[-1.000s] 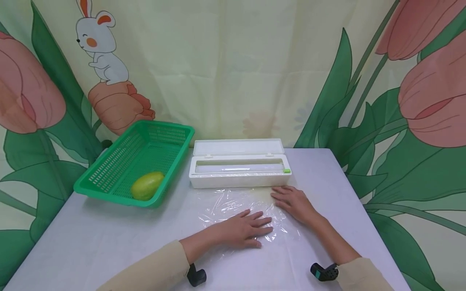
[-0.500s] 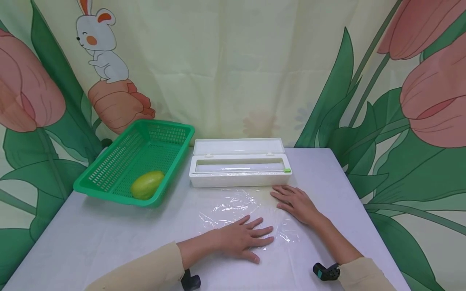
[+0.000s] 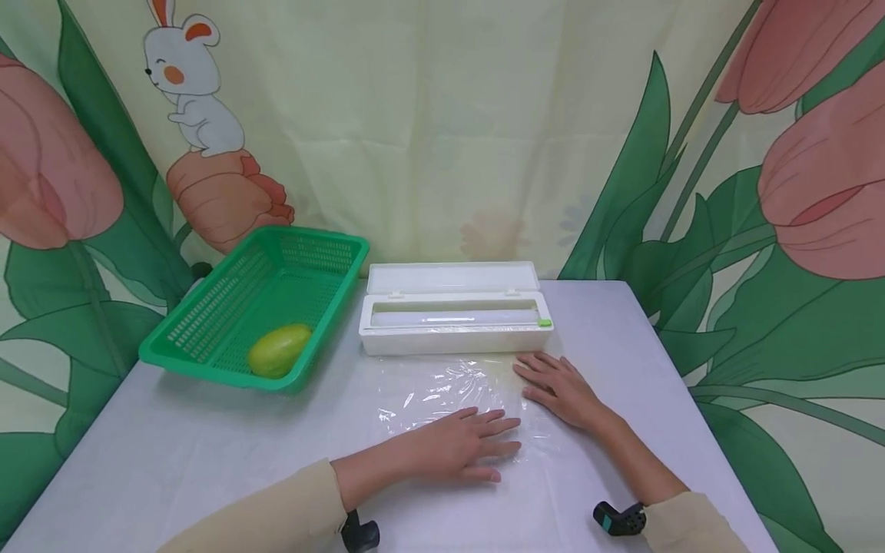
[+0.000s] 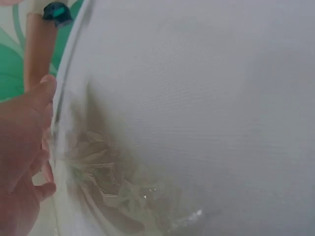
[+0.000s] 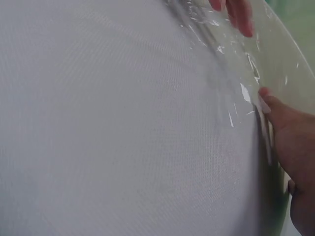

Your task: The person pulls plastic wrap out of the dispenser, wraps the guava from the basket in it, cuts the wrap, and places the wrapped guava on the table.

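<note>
A sheet of clear cling film lies wrinkled on the table, stretching forward from a white cling film dispenser. The dispenser's lid stands open at the back, and a roll shows inside. Over the near part of the film is my left hand, fingers straight and spread; whether it touches the film is hard to tell. My right hand rests flat at the film's right side, fingertips close to the dispenser's front. In the right wrist view, shiny film runs beside the right thumb.
At the left stands a green plastic basket with a yellow-green oval fruit in it. A small green slider sits at the dispenser's right end. Behind the white-covered table hangs a printed curtain.
My left hand has moved slightly toward me over the film, and its fingers have drawn a little closer together since half a second ago. The right hand has hardly moved.
</note>
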The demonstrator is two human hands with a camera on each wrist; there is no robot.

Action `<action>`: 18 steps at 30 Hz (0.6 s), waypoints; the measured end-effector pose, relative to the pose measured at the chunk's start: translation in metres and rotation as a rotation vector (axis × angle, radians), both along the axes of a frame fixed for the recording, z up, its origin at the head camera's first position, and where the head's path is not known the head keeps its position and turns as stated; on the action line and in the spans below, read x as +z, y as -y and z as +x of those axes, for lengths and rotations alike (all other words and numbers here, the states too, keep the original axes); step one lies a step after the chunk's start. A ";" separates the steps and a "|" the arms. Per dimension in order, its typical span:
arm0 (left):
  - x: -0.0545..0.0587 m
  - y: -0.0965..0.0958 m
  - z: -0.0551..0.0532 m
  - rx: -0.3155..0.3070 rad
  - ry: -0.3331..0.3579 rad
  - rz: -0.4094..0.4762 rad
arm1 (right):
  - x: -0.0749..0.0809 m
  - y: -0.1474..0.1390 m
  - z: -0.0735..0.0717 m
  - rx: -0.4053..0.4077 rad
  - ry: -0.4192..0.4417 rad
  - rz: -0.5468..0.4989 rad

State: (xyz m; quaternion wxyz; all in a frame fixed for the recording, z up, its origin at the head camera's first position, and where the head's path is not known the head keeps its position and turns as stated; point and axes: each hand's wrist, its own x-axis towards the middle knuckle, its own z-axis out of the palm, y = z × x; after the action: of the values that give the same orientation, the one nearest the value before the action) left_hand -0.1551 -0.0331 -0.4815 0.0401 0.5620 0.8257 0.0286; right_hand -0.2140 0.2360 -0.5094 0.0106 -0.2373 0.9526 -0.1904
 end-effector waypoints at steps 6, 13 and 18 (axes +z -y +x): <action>-0.009 -0.010 -0.006 -0.007 -0.074 0.058 | -0.004 0.003 -0.002 0.010 -0.027 -0.019; -0.007 -0.012 -0.008 -0.015 -0.082 0.128 | 0.003 0.002 -0.002 0.026 -0.014 -0.009; -0.007 -0.011 -0.011 -0.034 -0.084 0.124 | 0.009 -0.003 -0.002 0.046 0.014 0.014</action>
State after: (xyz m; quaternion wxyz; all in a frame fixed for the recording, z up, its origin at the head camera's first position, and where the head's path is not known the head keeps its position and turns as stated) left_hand -0.1662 -0.0218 -0.4885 -0.0290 0.5782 0.8135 0.0554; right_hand -0.2160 0.2392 -0.4999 0.0231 -0.2576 0.9481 -0.1849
